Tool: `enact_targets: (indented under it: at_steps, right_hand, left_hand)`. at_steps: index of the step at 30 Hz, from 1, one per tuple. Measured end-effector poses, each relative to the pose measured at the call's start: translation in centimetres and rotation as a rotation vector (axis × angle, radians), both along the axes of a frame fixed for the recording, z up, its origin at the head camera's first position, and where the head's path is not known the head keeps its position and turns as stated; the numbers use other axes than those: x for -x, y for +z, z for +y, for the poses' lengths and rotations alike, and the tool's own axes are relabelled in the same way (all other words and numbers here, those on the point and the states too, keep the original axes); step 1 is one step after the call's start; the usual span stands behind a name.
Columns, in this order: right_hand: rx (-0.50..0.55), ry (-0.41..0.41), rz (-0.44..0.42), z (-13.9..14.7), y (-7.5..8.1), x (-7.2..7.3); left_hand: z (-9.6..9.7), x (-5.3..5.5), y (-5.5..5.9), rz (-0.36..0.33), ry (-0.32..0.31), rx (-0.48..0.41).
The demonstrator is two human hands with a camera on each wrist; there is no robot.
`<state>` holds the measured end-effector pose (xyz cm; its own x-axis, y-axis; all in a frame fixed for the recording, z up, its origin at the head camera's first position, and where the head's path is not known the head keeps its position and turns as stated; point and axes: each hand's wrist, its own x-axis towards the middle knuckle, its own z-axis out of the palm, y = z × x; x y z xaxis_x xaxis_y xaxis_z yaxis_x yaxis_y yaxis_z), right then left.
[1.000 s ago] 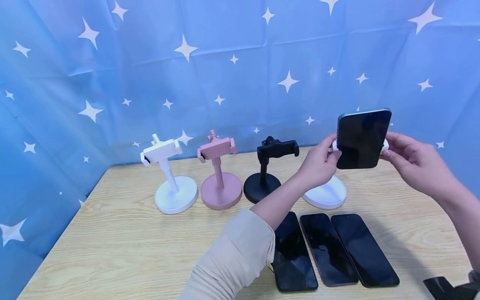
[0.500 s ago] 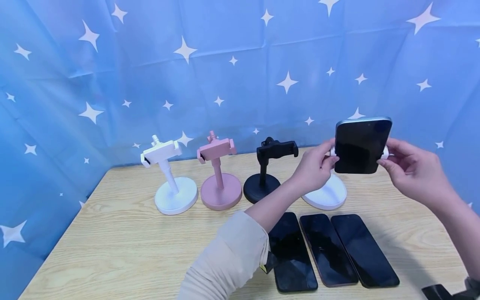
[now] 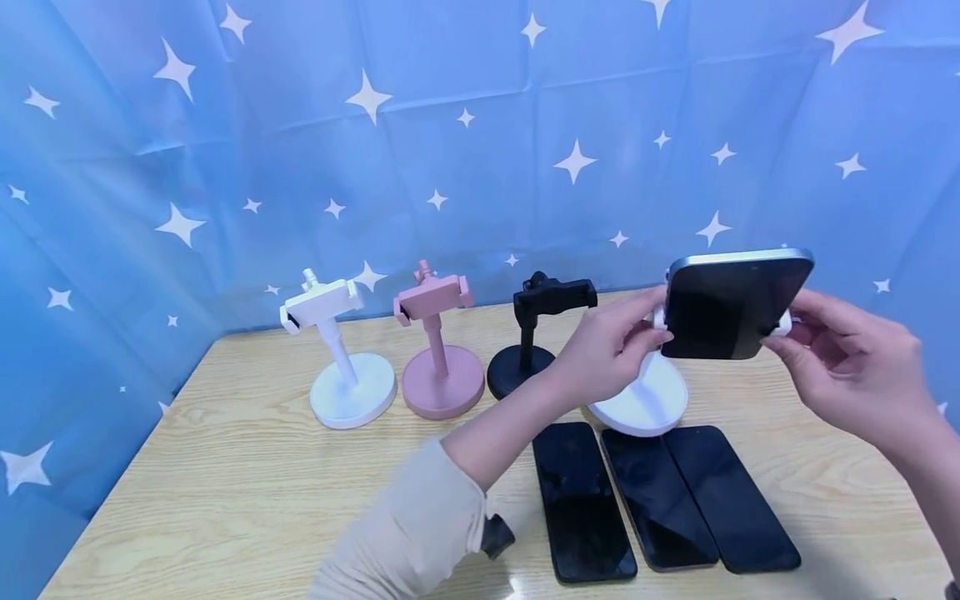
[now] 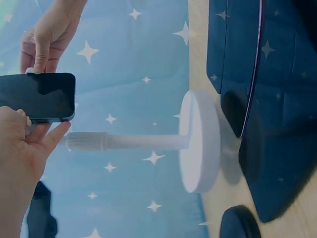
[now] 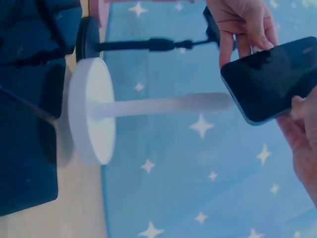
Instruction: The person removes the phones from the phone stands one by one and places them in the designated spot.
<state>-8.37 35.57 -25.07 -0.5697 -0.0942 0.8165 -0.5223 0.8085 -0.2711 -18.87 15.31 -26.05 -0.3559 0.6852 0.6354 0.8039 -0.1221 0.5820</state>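
Observation:
A dark-screened phone [image 3: 738, 308] with a pale blue edge sits in the white clamp [image 3: 784, 323] of a white phone stand [image 3: 651, 398] at the right, its top tipped toward the camera. My left hand [image 3: 609, 348] pinches the clamp's left end between thumb and fingers. On the other side, my right hand [image 3: 862, 362] pinches its right end. From the left wrist, the stand's post [image 4: 143, 142] and round base [image 4: 199, 144] show below the phone. The right wrist view shows the phone [image 5: 272, 82] between both hands, hiding most of the clamp.
Three dark phones lie in front: left [image 3: 585, 504], middle [image 3: 660, 500] and right [image 3: 733, 500]. The held stand's base overlaps the middle one's far end. White [image 3: 352, 392], pink [image 3: 442, 382] and black [image 3: 557, 297] stands line the wooden table's [image 3: 247, 483] back, before a starry blue curtain [image 3: 450, 150].
The phone has come lower and tipped further, its top edge toward the camera. The white stand's base has shifted nearer and slightly left. Both hands have kept their pinch on the clamp.

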Motion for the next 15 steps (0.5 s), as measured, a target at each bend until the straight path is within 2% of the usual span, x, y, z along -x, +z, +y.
enact_targets:
  at_steps: [5, 7, 8, 11, 13, 14, 15]
  right_hand:
    - [0.024, 0.174, 0.013, -1.9, 0.9, -0.9]
    - [0.057, 0.261, 0.023, -1.7, 0.2, -0.6]
    - [0.109, 0.357, 0.039, -1.8, -0.1, -0.3]
    - [0.192, 0.596, 0.030, 3.2, -5.2, 2.7]
    - [0.230, 0.724, 0.019, 6.1, -8.5, 4.7]
    - [0.232, 0.771, 0.011, 6.4, -9.3, 5.4]
    - [0.229, 0.780, 0.015, 6.2, -9.5, 5.7]
  left_hand:
    - [-2.8, -1.0, 0.7, 0.073, -0.045, -0.037]
    - [-3.9, -1.4, 0.9, 0.088, -0.057, -0.050]
    - [-4.5, -1.6, 1.0, 0.092, -0.067, -0.060]
    - [-6.1, -2.1, 1.2, 0.115, -0.080, -0.098]
    - [-7.2, -2.3, 1.3, 0.136, -0.081, -0.122]
    - [-7.8, -2.4, 1.3, 0.145, -0.081, -0.136]
    - [-8.3, -2.4, 1.3, 0.154, -0.076, -0.145]
